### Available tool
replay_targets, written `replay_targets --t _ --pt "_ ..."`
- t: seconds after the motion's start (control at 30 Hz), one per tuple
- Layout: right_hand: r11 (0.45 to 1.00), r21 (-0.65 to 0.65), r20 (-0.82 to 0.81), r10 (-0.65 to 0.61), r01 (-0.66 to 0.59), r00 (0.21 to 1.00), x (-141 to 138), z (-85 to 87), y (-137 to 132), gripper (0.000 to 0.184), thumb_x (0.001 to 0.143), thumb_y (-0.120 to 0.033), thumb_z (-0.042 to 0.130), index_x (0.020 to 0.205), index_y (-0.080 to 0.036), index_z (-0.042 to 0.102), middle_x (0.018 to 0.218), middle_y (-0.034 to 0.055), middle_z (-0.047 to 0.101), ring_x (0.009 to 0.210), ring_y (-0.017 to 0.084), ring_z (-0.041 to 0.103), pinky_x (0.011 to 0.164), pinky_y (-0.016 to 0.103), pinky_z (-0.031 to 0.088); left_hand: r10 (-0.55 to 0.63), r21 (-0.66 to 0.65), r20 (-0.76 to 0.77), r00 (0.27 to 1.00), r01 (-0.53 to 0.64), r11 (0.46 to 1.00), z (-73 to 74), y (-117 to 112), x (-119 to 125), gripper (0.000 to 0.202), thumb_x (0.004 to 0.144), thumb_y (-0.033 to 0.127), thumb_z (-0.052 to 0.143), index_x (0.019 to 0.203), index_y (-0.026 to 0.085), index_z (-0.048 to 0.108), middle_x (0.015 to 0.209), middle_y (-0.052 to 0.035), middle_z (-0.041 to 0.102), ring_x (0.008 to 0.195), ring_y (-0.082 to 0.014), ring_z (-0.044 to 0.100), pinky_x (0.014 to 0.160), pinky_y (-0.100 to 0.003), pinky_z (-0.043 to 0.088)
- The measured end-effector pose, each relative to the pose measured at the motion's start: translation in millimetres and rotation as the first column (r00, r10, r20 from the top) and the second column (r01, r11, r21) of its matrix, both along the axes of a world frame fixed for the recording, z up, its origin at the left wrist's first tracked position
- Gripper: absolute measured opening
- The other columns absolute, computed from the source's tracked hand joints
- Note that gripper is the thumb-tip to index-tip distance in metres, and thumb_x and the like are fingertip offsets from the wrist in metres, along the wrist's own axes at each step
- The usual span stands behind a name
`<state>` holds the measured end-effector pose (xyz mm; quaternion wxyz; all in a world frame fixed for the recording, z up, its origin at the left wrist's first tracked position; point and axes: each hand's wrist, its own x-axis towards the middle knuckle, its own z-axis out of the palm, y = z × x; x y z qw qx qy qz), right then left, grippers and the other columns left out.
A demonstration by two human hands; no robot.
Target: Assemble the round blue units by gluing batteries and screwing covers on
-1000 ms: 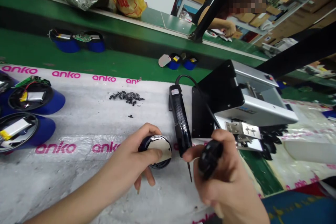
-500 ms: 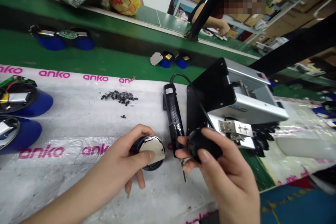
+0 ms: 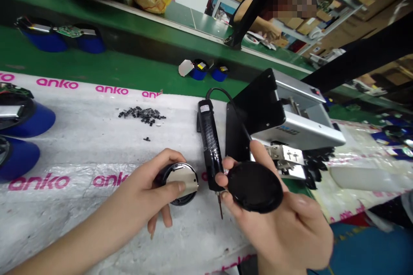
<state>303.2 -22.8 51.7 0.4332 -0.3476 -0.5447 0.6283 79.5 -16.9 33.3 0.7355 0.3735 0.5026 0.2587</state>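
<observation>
Turned broad-face to view since half a second earlier, the black disc (image 3: 255,187) lay at three o'clock from the round housing (image 3: 183,174), apart. The right hand (image 3: 284,223) clasped its rim in its fingers; the left hand (image 3: 154,191) gripped the housing, thumb across its top.

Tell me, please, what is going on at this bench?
A person's left hand holds a round black housing, its thumb on the pale plate inside. The right hand holds a black disc, apart from the housing. A black power screwdriver lies on the white sheet, with a heap of small black pieces farther back.
</observation>
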Motion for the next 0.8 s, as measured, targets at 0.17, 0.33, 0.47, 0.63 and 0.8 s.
replay_targets --t 0.17,0.33,0.47,0.63,0.8 --pt "0.921 0.365 0.263 -0.244 0.138 0.933 -10 -13.8 -12 0.043 0.091 -0.025 0.068 0.130 -0.036 0.057 0.138 0.0074 0.050 0.128 0.031 0.058 0.108 0.053 0.051 -0.013 -0.014 -0.047 0.999 0.012 1.000 3.3 1 0 0.026 0.086 0.034 0.063 0.109 0.027 0.054 0.077 0.0050 0.063 0.040 -0.0070 0.054 0.032 -0.013 0.036" --pt "0.790 0.613 0.294 -0.247 0.016 0.923 -10 -31.1 -10 0.066 0.076 0.005 0.071 0.127 -0.035 0.057 0.138 0.0024 0.050 0.136 0.031 0.049 0.116 0.059 0.042 -0.018 -0.003 -0.093 0.996 0.017 1.000 2.3 -1 -2 0.024 0.084 0.037 0.063 0.104 0.027 0.055 0.060 0.0085 0.054 0.037 -0.0081 0.047 0.030 -0.014 0.031" --pt "0.791 0.611 0.378 -0.265 -0.023 0.887 -8 -32.7 -11 0.073 0.075 0.007 0.069 0.131 -0.038 0.056 0.140 0.0009 0.050 0.133 0.030 0.052 0.112 0.054 0.049 -0.019 -0.004 -0.073 0.997 0.019 1.000 3.9 0 -2 0.020 0.084 0.033 0.062 0.103 0.027 0.055 0.067 0.0075 0.058 0.039 -0.0076 0.049 0.031 -0.013 0.033" --pt "0.803 0.593 0.448 -0.262 -0.064 0.855 -7 -34.0 -15 0.077 0.076 -0.001 0.075 0.140 -0.037 0.051 0.142 0.0048 0.049 0.129 0.031 0.055 0.104 0.050 0.055 -0.003 0.013 -0.011 1.000 0.003 1.000 6.6 1 -2 0.012 0.086 0.026 0.062 0.097 0.026 0.057 0.069 0.0084 0.059 0.041 -0.0055 0.051 0.033 -0.011 0.036" --pt "0.767 0.606 0.567 -0.232 -0.209 0.790 -12 -24.2 -11 0.077 0.082 -0.006 0.074 0.147 -0.034 0.044 0.145 0.0059 0.052 0.131 0.028 0.055 0.107 0.045 0.054 -0.013 0.018 0.038 0.999 0.012 1.000 -2.5 -2 -5 0.017 0.089 0.030 0.063 0.104 0.025 0.058 0.059 0.0088 0.057 0.041 -0.0086 0.054 0.036 -0.015 0.042"
